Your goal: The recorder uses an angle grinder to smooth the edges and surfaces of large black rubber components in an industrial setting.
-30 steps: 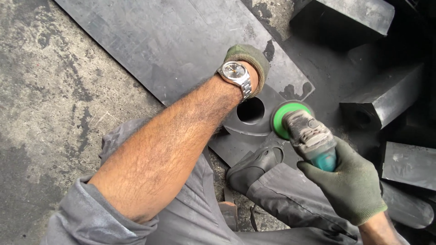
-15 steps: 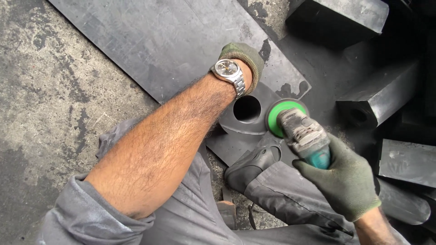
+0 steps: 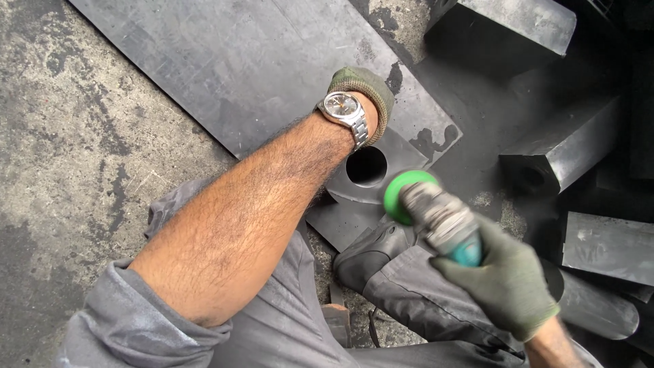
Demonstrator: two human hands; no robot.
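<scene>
hardly anything's moved vs a sec ago: right hand (image 3: 507, 286) w/ the grinder (image 3: 443, 221) has crept a touch left, its green disc (image 3: 403, 193) now just beside the round hole (image 3: 366, 165) in the dark block (image 3: 402, 153). right glove stays clenched on the grinder body. left hand (image 3: 364, 92) rests on the block's far side, fingers hidden, so can't tell its grip. looks like edge work, block stays braced.

Soft even daylight, faint shadows, dark murky right side, motion blur on the grinder (image 3: 436, 215)
</scene>
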